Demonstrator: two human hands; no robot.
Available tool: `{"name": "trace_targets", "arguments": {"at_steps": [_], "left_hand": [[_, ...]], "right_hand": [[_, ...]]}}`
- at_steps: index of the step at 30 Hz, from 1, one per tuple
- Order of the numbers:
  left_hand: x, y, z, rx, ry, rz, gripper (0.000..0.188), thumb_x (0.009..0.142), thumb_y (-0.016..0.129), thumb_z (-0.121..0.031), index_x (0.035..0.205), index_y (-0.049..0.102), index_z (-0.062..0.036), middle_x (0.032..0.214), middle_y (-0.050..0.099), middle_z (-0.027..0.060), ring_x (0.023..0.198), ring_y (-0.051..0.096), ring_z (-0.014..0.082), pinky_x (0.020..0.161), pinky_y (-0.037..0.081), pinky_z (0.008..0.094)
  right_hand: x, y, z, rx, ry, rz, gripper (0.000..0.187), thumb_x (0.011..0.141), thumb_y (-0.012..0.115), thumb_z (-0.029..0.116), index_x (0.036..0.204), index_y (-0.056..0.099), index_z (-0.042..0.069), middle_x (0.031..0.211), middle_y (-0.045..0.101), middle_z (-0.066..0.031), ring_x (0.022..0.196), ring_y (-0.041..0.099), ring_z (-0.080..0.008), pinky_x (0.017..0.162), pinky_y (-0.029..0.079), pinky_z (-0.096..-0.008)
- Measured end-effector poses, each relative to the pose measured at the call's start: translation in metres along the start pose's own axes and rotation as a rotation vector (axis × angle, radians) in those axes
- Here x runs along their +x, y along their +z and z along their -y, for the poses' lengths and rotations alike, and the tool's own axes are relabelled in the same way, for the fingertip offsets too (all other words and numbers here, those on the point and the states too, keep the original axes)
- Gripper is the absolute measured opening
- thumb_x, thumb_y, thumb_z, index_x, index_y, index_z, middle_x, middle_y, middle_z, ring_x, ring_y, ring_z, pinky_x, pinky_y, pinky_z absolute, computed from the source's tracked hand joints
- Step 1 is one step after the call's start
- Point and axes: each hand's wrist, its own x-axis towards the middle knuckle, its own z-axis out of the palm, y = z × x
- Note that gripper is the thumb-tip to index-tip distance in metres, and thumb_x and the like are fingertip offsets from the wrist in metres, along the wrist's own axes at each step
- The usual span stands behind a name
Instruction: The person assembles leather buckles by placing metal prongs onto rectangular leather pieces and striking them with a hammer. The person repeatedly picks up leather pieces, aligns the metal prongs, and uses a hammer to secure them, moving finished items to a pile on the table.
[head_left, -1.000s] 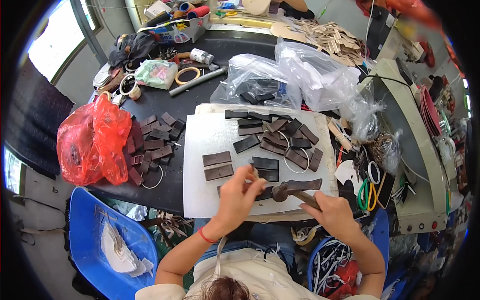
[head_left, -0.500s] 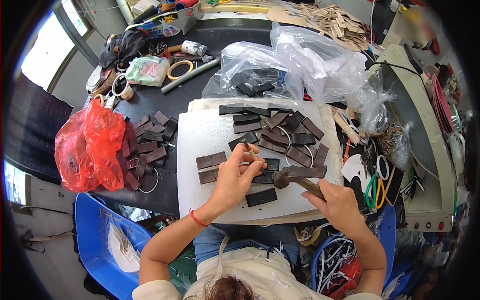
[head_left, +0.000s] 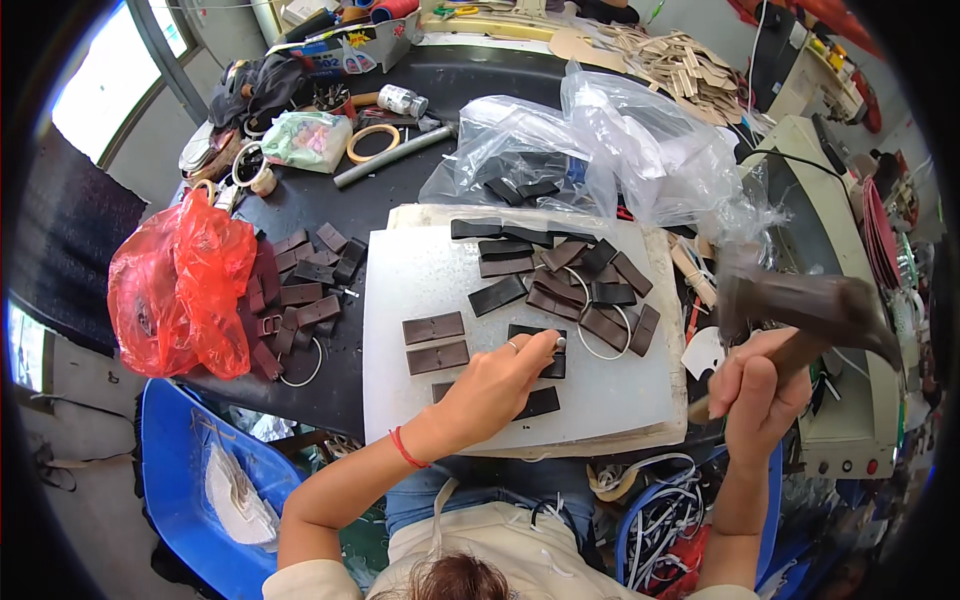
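My left hand (head_left: 500,388) is closed round a slim metal punch (head_left: 560,343); only its round silvery end shows past the fingers. It stands over a black leather piece (head_left: 527,331) on the white board (head_left: 395,270). Off to the right, my right hand (head_left: 765,385) grips the handle of a hammer (head_left: 800,310), raised with its dark metal head up. Two brown leather pieces (head_left: 437,358) lie left of the punch. Another black piece (head_left: 540,403) sits nearer me, partly under my left hand. Beyond them is a loose group of black and brown pieces (head_left: 555,298) with a pale ring-shaped cord (head_left: 622,345).
A red plastic bag (head_left: 185,285) and more leather pieces (head_left: 310,270) lie on the black table left of the board. Clear plastic bags (head_left: 640,140) cover the far side. A beige machine (head_left: 850,430) stands at right. Blue bins (head_left: 165,450) flank my lap.
My right hand has lifted the hammer up and to the right, away from the board. My left hand has shifted right and turned over the black piece, still gripping the punch. The view has shifted slightly.
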Motion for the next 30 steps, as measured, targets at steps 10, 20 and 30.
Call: {"name": "trace_targets", "arguments": {"at_steps": [10,20,30], "left_hand": [[0.005,0.004,0.005,-0.105,-0.114,-0.100,0.020,0.093,0.058,-0.002,0.111,0.050,0.0002,0.092,0.066,0.0133,0.083,0.069,0.0255,0.073,0.054,0.0311],[0.013,-0.013,0.006,-0.476,-0.416,-0.029,0.021,0.096,0.054,-0.003,0.115,0.046,0.0012,0.096,0.065,0.0118,0.095,0.068,0.0180,0.083,0.056,0.0283],[0.007,-0.012,0.017,-0.481,-0.321,0.030,0.019,0.096,0.053,-0.001,0.113,0.045,0.0016,0.101,0.065,0.0125,0.097,0.067,0.0198,0.084,0.056,0.0298]], "right_hand": [[-0.016,0.013,-0.048,-1.036,-0.108,0.562,0.039,0.086,0.070,0.033,0.075,0.045,0.006,0.053,0.054,-0.0117,0.047,0.057,-0.0337,0.044,0.044,-0.0425],[-0.025,0.016,-0.054,-1.021,-0.086,0.532,0.038,0.086,0.070,0.031,0.075,0.045,0.006,0.050,0.053,-0.0117,0.045,0.055,-0.0334,0.042,0.043,-0.0421],[-0.024,0.017,-0.055,-1.033,-0.078,0.520,0.039,0.086,0.070,0.031,0.073,0.044,0.006,0.052,0.054,-0.0125,0.046,0.055,-0.0345,0.042,0.043,-0.0422]]}}
